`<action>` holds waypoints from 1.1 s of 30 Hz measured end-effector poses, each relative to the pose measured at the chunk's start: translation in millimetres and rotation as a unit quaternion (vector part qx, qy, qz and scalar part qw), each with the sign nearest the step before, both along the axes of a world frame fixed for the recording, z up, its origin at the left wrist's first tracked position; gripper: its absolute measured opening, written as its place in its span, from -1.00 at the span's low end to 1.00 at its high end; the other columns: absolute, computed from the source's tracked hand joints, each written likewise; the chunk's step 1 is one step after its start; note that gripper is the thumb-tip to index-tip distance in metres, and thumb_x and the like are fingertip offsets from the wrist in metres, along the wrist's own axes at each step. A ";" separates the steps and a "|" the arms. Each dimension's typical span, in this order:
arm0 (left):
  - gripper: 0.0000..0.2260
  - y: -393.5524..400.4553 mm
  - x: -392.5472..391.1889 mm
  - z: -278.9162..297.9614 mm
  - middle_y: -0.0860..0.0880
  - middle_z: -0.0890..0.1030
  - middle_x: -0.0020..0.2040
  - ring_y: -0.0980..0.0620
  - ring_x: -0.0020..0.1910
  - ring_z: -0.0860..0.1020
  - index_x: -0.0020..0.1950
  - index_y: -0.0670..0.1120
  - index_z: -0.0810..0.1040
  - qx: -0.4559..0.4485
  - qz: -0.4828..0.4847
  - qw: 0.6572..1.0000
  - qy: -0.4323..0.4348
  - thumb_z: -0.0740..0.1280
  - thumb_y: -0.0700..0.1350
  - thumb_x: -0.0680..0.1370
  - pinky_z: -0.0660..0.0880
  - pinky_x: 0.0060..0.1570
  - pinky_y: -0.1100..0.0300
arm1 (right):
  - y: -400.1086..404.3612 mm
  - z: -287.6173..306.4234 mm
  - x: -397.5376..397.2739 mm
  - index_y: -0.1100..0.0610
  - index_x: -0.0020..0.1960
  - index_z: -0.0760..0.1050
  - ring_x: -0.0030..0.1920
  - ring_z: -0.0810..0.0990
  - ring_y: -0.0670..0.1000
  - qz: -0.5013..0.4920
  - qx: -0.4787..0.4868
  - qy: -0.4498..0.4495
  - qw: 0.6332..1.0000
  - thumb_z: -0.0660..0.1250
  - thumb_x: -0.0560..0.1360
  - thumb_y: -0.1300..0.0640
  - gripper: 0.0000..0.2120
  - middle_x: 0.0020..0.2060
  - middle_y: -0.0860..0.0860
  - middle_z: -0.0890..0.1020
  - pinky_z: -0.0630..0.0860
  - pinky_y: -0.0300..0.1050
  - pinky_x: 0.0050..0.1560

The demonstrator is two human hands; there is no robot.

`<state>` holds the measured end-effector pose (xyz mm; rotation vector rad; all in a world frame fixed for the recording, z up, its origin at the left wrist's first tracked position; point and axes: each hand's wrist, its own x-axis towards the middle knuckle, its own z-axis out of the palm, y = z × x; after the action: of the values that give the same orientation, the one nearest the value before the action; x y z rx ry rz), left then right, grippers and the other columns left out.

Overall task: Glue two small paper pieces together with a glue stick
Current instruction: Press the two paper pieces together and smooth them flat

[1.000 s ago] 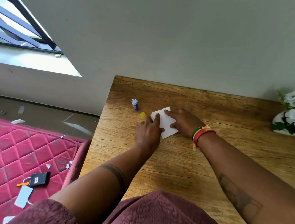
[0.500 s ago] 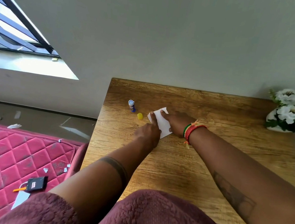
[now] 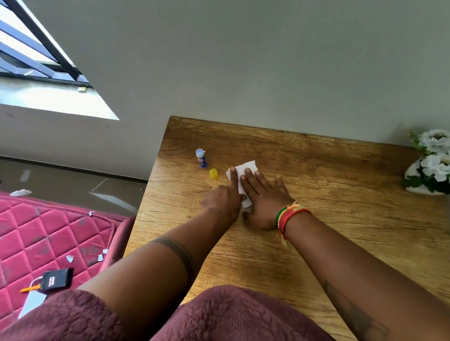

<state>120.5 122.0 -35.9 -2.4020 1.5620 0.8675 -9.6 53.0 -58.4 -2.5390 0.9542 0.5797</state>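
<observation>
The white paper pieces point(image 3: 248, 166) lie stacked on the wooden table point(image 3: 339, 218), mostly covered by both hands. My right hand point(image 3: 264, 200) lies flat, palm down, on the paper, its fingers pointing away from me. My left hand point(image 3: 223, 200) presses its outstretched index finger along the paper's left edge, with the other fingers curled. A blue glue stick point(image 3: 201, 158) stands uncapped to the left of the paper. Its yellow cap point(image 3: 213, 173) sits between the stick and the paper.
White flowers in a pot point(image 3: 445, 169) stand at the table's far right corner. To the left, below the table, lies a pink quilted mattress point(image 3: 10, 243) with paper scraps and a black device point(image 3: 57, 278). A wall runs behind the table.
My right hand has turned from reaching across the paper to lying flat on it. My left index finger has moved up along the paper's left edge.
</observation>
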 end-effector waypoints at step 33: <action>-0.25 25.1 -11.9 -0.4 -0.17 0.59 0.28 -0.14 0.10 0.63 0.66 0.05 -0.26 0.006 -0.108 0.991 -0.081 0.21 -0.04 0.67 0.56 -0.10 -0.03 | 44.7 -4.7 -31.1 0.03 0.63 -0.26 0.61 -0.25 0.01 -0.065 -0.053 -0.062 0.995 -0.01 0.62 -0.28 -0.24 0.61 -0.03 -0.26 -0.23 0.08 0.57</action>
<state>108.6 147.2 -36.2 -2.1797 1.7059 0.6209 -40.7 97.7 -63.1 -2.5459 1.1217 0.3388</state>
